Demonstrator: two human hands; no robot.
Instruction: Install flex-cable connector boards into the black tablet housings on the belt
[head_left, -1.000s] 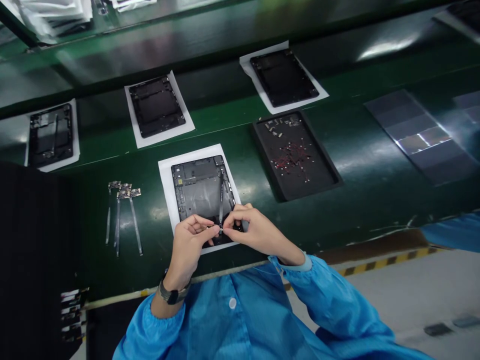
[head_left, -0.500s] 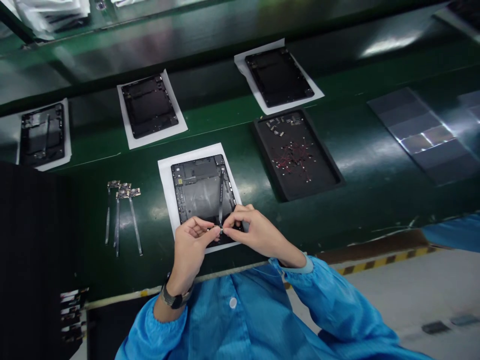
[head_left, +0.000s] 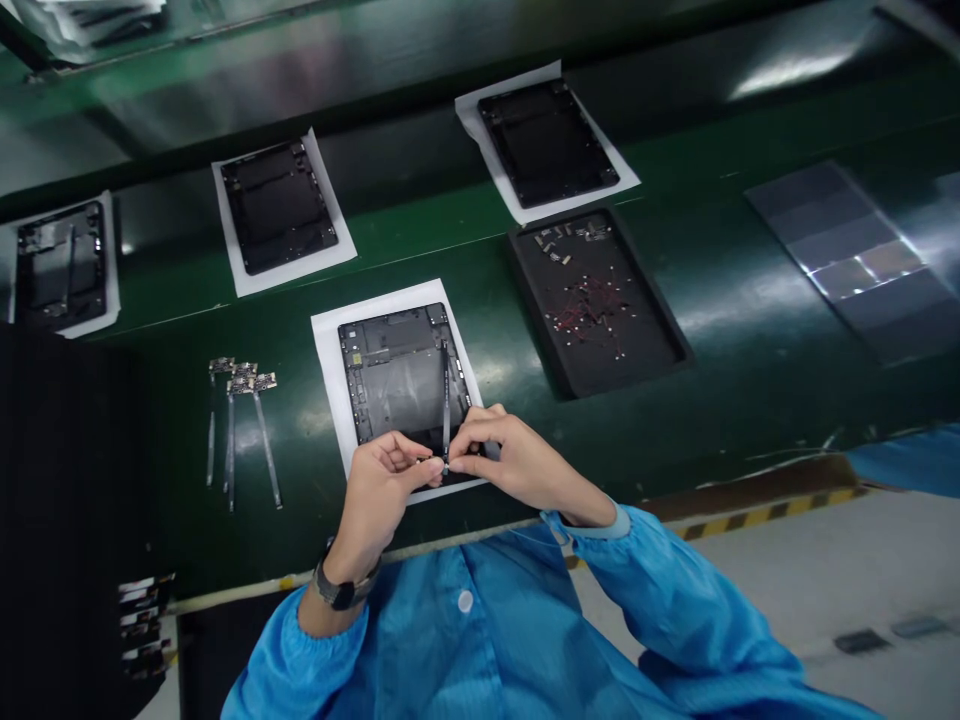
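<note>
A black tablet back housing (head_left: 394, 375) lies on a white sheet (head_left: 330, 375) in front of me. Along its right side runs a flat ribbon cable (head_left: 448, 390), whose near end reaches my fingertips. My left hand (head_left: 382, 485) pinches a small circuit board (head_left: 426, 461) at the housing's near edge, mostly covered by the fingers. Close against it, my right hand (head_left: 510, 455) has thumb and forefinger pinched at the cable's near end. Fingers hide the exact joint between board and cable.
Several small boards with ribbon cables (head_left: 241, 385) lie to the left. At right is a black tray (head_left: 555, 345) of red-wired parts and small pieces. Other tablet housings (head_left: 279, 210) rest on white sheets behind. Clear film sheets (head_left: 847, 260) lie far right.
Both hands stay pinched together at the cable's near end, with hardly any finger movement. The view has shifted slightly, so the back-row housings sit a little further left.
</note>
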